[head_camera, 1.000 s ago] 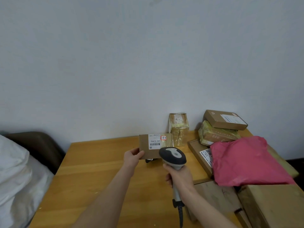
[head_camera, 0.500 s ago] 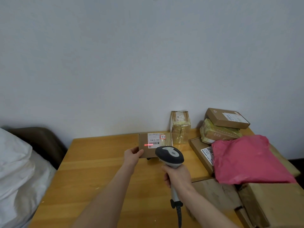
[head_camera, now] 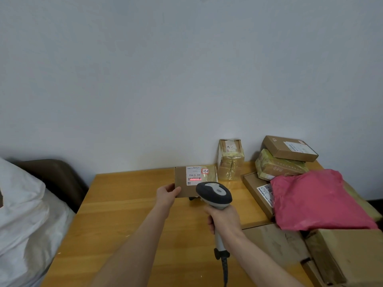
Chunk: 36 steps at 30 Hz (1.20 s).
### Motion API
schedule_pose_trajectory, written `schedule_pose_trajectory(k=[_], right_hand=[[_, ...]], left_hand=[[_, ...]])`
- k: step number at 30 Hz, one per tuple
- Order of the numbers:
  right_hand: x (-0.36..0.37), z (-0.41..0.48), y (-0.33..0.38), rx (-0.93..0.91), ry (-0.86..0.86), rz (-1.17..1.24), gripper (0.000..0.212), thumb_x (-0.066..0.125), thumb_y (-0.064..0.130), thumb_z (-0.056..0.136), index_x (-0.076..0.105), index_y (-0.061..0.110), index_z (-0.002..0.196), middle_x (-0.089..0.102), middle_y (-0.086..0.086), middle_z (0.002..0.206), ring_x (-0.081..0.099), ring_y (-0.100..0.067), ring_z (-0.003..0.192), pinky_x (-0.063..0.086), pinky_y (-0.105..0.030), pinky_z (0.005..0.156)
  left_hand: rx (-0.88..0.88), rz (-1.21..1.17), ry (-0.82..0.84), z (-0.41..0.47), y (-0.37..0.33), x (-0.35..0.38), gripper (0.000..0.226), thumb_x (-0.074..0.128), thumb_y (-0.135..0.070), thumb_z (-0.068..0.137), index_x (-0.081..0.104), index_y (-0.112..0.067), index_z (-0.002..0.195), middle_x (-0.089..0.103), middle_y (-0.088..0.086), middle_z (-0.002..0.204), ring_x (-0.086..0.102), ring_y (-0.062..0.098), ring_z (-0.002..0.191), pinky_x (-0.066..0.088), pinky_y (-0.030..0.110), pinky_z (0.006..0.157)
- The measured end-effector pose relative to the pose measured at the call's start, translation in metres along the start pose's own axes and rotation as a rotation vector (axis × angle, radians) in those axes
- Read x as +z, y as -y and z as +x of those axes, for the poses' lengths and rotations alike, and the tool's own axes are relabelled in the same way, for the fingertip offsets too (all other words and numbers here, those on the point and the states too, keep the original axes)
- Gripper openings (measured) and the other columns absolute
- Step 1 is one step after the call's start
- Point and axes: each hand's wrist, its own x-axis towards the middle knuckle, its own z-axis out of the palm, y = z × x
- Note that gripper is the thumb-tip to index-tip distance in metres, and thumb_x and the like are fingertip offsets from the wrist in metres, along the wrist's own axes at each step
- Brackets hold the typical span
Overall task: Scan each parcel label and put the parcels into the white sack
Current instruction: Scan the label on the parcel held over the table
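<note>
1. Two bare hands work over the wooden table (head_camera: 124,214): the left hand (head_camera: 167,193) grips the lower left corner of a small cardboard parcel (head_camera: 183,186), thumb on its front face, and holds it upright above the middle of the table, towards the table's far edge.
2. Its white label (head_camera: 193,175) faces the camera, and a red scan line (head_camera: 195,179) lies across the barcode.
3. The right hand (head_camera: 224,219) is clenched round the handle of a grey barcode scanner (head_camera: 214,193), whose head points at the label from just in front of the parcel; its cable (head_camera: 224,270) runs down towards the table's near edge.
4. The white sack (head_camera: 27,220) bulges off the table's left side, with a dark brown seat back (head_camera: 56,179) behind it.
5. At the table's far edge a parcel wrapped in yellowish tape (head_camera: 230,160) stands upright against the wall.
6. On the table's right end a flat brown box (head_camera: 289,149) lies on a yellow-taped parcel (head_camera: 277,165); in front of them a pink mailer bag (head_camera: 317,201) lies over a long flat box (head_camera: 259,193).
7. More large cardboard boxes (head_camera: 348,255) fill the table's near right corner.
</note>
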Motion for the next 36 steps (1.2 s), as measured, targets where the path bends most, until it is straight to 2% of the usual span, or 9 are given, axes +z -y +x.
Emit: schedule_pose_trajectory(k=[9,16,18,22,28,33,36], right_hand=[[0.025,-0.01,0.0,-0.024,-0.014,0.014,0.019,0.067,0.011,0.083,0.062,0.006,0.066,0.058,-0.006,0.055,0.052,-0.016,0.049,0.045,-0.028,0.054],[0.052,-0.01,0.008,-0.029,0.04,0.104,0.016,0.067,0.008,0.085,0.064,0.003,0.071,0.061,-0.006,0.054,0.053,-0.017,0.049,0.044,-0.029,0.052],[0.062,-0.005,0.015,-0.038,0.078,0.13,0.015,0.066,0.007,0.087,0.063,0.003,0.073,0.062,-0.008,0.057,0.054,-0.018,0.051,0.045,-0.03,0.053],[0.095,0.005,0.025,-0.054,0.188,0.109,0.011,0.068,0.01,0.087,0.064,0.003,0.08,0.064,-0.009,0.064,0.057,-0.019,0.057,0.049,-0.032,0.06],[0.175,-0.004,0.052,-0.077,0.375,0.056,0.007,0.067,0.009,0.086,0.063,0.004,0.086,0.062,-0.008,0.061,0.054,-0.016,0.052,0.046,-0.029,0.053],[0.256,-0.02,0.082,-0.132,0.507,0.037,0.009,0.068,0.009,0.086,0.064,0.004,0.092,0.062,-0.008,0.061,0.054,-0.015,0.05,0.046,-0.027,0.05],[0.312,-0.027,0.095,-0.155,0.538,0.041,0.008,0.068,0.01,0.085,0.065,0.003,0.087,0.062,-0.008,0.061,0.054,-0.015,0.051,0.047,-0.027,0.052]], left_hand=[[0.02,0.006,0.016,0.006,0.006,-0.023,0.041,0.059,-0.008,0.092,0.052,-0.003,0.132,0.061,0.012,0.126,0.055,0.025,0.111,0.044,0.04,0.102],[0.02,-0.026,-0.04,0.002,0.007,-0.06,0.041,0.061,-0.009,0.091,0.053,-0.001,0.131,0.062,0.013,0.122,0.056,0.02,0.098,0.046,0.033,0.089],[0.023,-0.04,-0.08,-0.003,0.007,-0.078,0.043,0.062,-0.009,0.091,0.052,-0.002,0.132,0.062,0.014,0.121,0.056,0.02,0.096,0.045,0.031,0.084],[0.019,-0.048,-0.196,-0.016,0.011,-0.123,0.043,0.064,-0.012,0.09,0.052,-0.004,0.131,0.063,0.013,0.121,0.058,0.018,0.094,0.047,0.029,0.084],[0.024,-0.082,-0.389,-0.033,0.012,-0.213,0.046,0.068,-0.018,0.088,0.054,-0.004,0.129,0.065,0.008,0.104,0.061,0.018,0.086,0.051,0.03,0.078],[0.077,-0.157,-0.523,-0.039,0.011,-0.297,0.044,0.069,-0.02,0.087,0.056,-0.002,0.125,0.065,0.009,0.104,0.062,0.02,0.089,0.053,0.027,0.071],[0.11,-0.179,-0.605,-0.032,0.009,-0.357,0.043,0.071,-0.022,0.085,0.058,-0.005,0.122,0.065,0.005,0.095,0.062,0.019,0.086,0.053,0.031,0.074]])
